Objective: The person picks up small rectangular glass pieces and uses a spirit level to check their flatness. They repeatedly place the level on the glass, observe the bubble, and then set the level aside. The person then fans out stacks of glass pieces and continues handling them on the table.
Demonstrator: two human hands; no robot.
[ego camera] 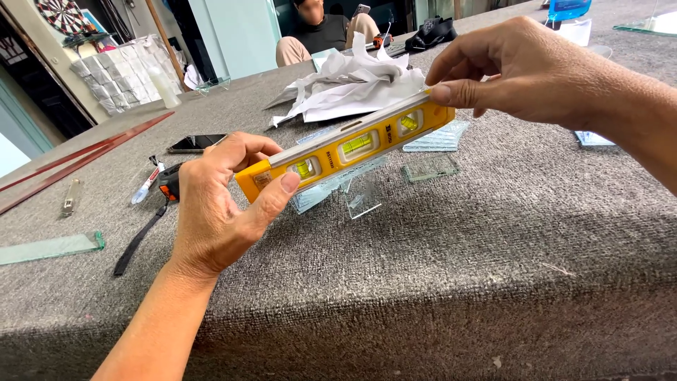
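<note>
Fingers of both hands (211, 204) (515, 70) pinch yellow spirit level (345, 149) with green vials.

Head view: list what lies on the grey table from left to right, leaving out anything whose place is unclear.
Glass strip → small metal tool → white marker → dark phone → left hand → yellow spirit level → small glass block → right hand.

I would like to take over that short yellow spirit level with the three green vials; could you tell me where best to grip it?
Probably the bare middle of the yellow spirit level, pinching its flat faces from above: the left hand and right hand hold its two ends, tilted above the grey carpeted table.
</note>
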